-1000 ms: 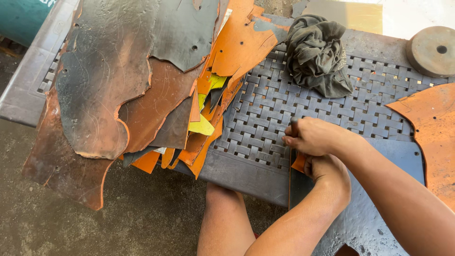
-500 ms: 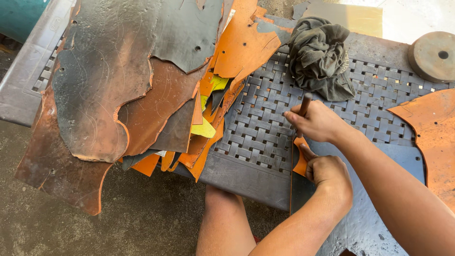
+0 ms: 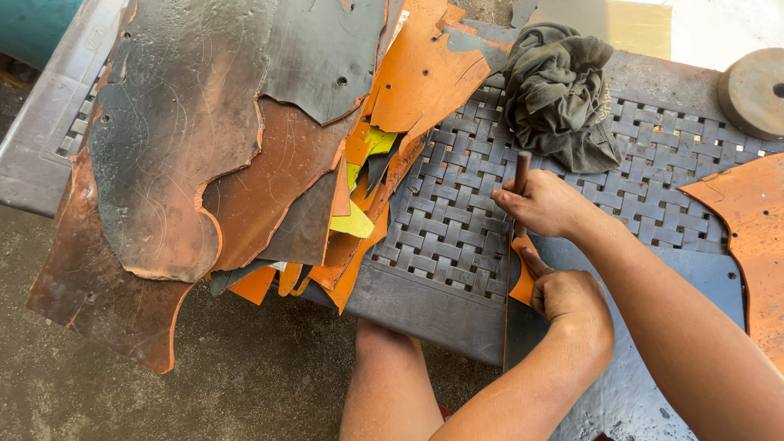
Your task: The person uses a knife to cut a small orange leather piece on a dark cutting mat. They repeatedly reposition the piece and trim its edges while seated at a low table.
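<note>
My right hand [image 3: 545,204] is shut on a tool with a brown wooden handle [image 3: 521,167], held upright at the left edge of a blue-grey sheet [image 3: 702,273]. Just below it, my left hand [image 3: 572,298] presses its fingers on a small orange leather piece [image 3: 523,284] lying on that sheet's edge. The tool's tip is hidden behind my right hand. Both hands rest over a grey woven plastic table [image 3: 457,237].
A big pile of brown, black, orange and yellow leather pieces [image 3: 188,163] covers the table's left half and hangs over its edge. A crumpled dark cloth [image 3: 559,90] and a round disc [image 3: 755,90] lie at the back. Another orange hide [image 3: 747,220] is at the right. My knee [image 3: 388,384] is below.
My right hand has moved away from my left hand, up along the sheet's edge, and the tool's handle now shows above it. The left hand stayed on the orange piece.
</note>
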